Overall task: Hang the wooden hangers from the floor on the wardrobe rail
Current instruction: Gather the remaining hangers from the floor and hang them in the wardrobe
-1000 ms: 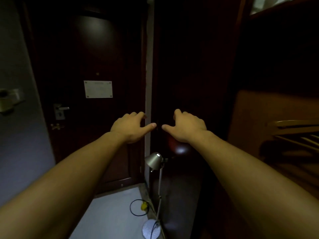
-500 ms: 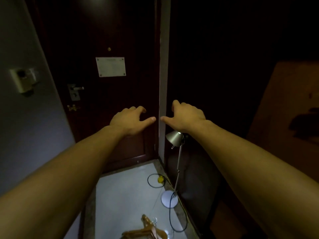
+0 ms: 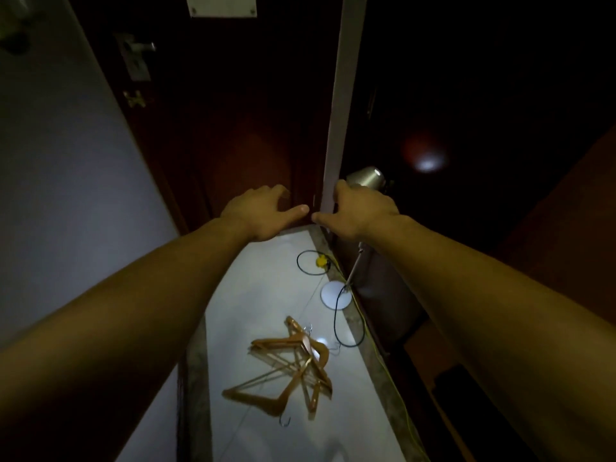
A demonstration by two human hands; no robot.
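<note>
Head view shows both hands, left hand (image 3: pixel 263 211) and right hand (image 3: pixel 358 211), spread open and empty, while the wooden hangers (image 3: pixel 290 365) lie heaped on the floor (image 3: pixel 266 278) below, nearer us, roughly between both.

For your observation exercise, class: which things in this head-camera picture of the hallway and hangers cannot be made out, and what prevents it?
- Wardrobe rail: not visible in the head view; the right side is lost in darkness.
- Wooden hangers: exact count unclear, because they overlap in a pile on the floor.
- Door plaque: cut off by the top edge, text too small.
- Lamp: stem partly hidden behind the right hand.
</note>
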